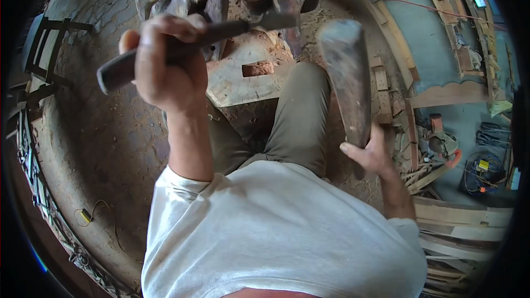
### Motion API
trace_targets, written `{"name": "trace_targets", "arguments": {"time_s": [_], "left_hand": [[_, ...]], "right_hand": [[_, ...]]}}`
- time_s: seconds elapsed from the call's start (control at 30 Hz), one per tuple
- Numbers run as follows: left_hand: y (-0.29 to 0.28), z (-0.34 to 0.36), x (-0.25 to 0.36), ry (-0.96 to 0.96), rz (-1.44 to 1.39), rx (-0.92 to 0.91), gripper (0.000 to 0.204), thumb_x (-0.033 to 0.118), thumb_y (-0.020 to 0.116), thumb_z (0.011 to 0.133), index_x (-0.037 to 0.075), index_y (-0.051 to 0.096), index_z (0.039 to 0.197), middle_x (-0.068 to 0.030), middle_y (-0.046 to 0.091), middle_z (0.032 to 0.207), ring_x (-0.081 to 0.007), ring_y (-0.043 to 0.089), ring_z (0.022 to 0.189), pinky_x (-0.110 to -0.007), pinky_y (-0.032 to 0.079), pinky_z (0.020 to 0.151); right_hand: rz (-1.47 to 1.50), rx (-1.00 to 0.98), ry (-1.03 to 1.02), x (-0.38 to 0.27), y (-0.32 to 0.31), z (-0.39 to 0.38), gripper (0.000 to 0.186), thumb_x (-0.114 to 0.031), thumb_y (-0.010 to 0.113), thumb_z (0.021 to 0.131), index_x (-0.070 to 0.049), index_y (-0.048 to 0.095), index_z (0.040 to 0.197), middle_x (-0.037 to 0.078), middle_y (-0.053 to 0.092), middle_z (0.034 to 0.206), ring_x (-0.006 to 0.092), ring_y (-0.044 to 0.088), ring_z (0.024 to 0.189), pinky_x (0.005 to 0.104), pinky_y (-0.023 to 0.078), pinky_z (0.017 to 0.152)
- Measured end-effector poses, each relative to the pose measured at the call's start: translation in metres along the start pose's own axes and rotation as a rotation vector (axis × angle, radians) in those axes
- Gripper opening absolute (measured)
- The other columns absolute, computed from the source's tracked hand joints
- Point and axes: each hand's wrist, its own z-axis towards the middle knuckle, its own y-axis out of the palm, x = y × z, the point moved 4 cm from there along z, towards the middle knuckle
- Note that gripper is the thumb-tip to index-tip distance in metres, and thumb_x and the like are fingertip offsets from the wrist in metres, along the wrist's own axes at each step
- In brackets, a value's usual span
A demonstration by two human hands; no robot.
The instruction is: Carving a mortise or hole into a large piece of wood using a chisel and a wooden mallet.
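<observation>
My left hand [168,66] is closed around the dark handle of a chisel [232,31], held slanting up to the right with its blade against or just in front of a dark, knobbly carved wooden piece [182,0]; I cannot tell if they touch. My right hand [369,154] grips the narrow lower part of a worn wooden mallet [345,72], club-shaped, raised upright beside my right knee. Beneath the carving lies a pale board [232,85] with a rectangular hole, scattered with reddish wood chips.
Long timbers [397,38] line the right, with stacked planks [469,215], a power tool [441,143] and tangled cables [480,168]. A dark wooden frame [47,41] stands at the left, above a yellow object [85,215] with a cord. My legs [295,116] flank the board.
</observation>
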Motion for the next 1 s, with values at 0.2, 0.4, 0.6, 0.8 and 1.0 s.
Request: {"name": "trace_targets", "arguments": {"time_s": [0.2, 0.4, 0.6, 0.8, 1.0], "left_hand": [[-0.01, -0.045, -0.027, -0.312, 0.426, -0.083, 0.011, 0.004, 0.07, 0.094, -0.003, 0.063, 0.095, -0.0132, 0.071, 0.086, -0.0198, 0.069, 0.075, -0.032, 0.057, 0.072], [0.004, -0.057, -0.062, -0.382, 0.608, -0.074, 0.013, 0.006, 0.073, 0.093, -0.003, 0.065, 0.09, -0.0103, 0.071, 0.079, -0.0162, 0.068, 0.069, -0.031, 0.057, 0.067], [0.027, -0.063, -0.084, -0.408, 0.673, -0.093, 0.013, 0.006, 0.074, 0.092, -0.003, 0.065, 0.088, -0.0091, 0.071, 0.076, -0.0157, 0.068, 0.066, -0.03, 0.057, 0.065], [0.034, -0.071, -0.097, -0.389, 0.741, -0.081, 0.014, 0.007, 0.075, 0.092, -0.004, 0.067, 0.088, -0.009, 0.071, 0.074, -0.0159, 0.068, 0.064, -0.031, 0.057, 0.062], [0.047, -0.082, -0.096, -0.351, 0.782, -0.096, 0.012, 0.006, 0.074, 0.092, -0.004, 0.069, 0.088, -0.0089, 0.071, 0.075, -0.0149, 0.068, 0.065, -0.03, 0.056, 0.063]], "right_hand": [[0.224, 0.041, 0.161, 0.071, 0.037, -0.015, 0.051, -0.013, 0.08, 0.079, 0.002, 0.062, 0.125, 0.009, 0.067, 0.109, 0.0176, 0.061, 0.101, 0.0374, 0.051, 0.093], [0.325, 0.082, 0.212, 0.1, 0.063, -0.002, 0.04, -0.016, 0.081, 0.08, 0.002, 0.067, 0.113, 0.006, 0.069, 0.096, 0.0147, 0.062, 0.088, 0.0349, 0.053, 0.081], [0.379, 0.046, 0.267, 0.117, 0.063, 0.0, 0.045, -0.017, 0.082, 0.079, 0.003, 0.067, 0.116, 0.008, 0.07, 0.098, 0.016, 0.063, 0.091, 0.0354, 0.053, 0.084], [0.402, 0.064, 0.197, 0.124, 0.064, 0.003, 0.047, -0.019, 0.082, 0.08, 0.004, 0.065, 0.118, 0.011, 0.07, 0.098, 0.0184, 0.065, 0.092, 0.0363, 0.054, 0.086], [0.424, 0.052, 0.187, 0.133, 0.063, 0.004, 0.05, -0.021, 0.083, 0.08, 0.005, 0.065, 0.119, 0.014, 0.072, 0.1, 0.0204, 0.067, 0.094, 0.0368, 0.054, 0.088]]}}
